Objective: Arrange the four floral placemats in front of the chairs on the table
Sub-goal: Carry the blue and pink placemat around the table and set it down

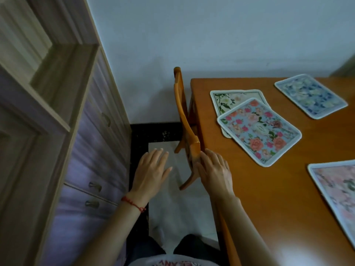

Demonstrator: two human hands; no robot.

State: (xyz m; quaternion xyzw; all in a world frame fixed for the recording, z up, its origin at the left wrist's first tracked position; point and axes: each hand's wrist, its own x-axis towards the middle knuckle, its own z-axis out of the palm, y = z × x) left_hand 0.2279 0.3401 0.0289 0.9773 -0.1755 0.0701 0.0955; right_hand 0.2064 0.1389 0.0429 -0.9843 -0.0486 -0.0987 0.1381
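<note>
Presently, item by item.

Hands: left hand [153, 169] spread flat with straight fingers, hovering above the pale floor [172, 212], holding nothing. Right hand [215, 171] also spread and holding nothing, fingers straight, just beside the chair [185, 127] back's near end and the bench [249, 189] edge; contact with the chair cannot be confirmed.

Placemats, all four on the bench:
- pink-rose placemat [259, 131], lying across the white-flower placemat [230, 98] and covering most of it. Long axis runs diagonally, from far left to near right.
- white-flower placemat, long axis roughly parallel to the bench's far edge, skewed against the one above it.
- blue placemat [311, 96], apart toward the far side, long axis also diagonal.
- pale pink placemat [336, 198], at the near right, cut off by the frame; its axis cannot be judged.

Step in hand, as a judgement: the stacked pair needs separating. Best done by lifting the upper mat clear rather than dragging it, so the lower one does not shift, then setting each square to the bench edge before a chair. Only one chair is visible.

Other: a drawer cabinet [86, 150] stands at the left.
</note>
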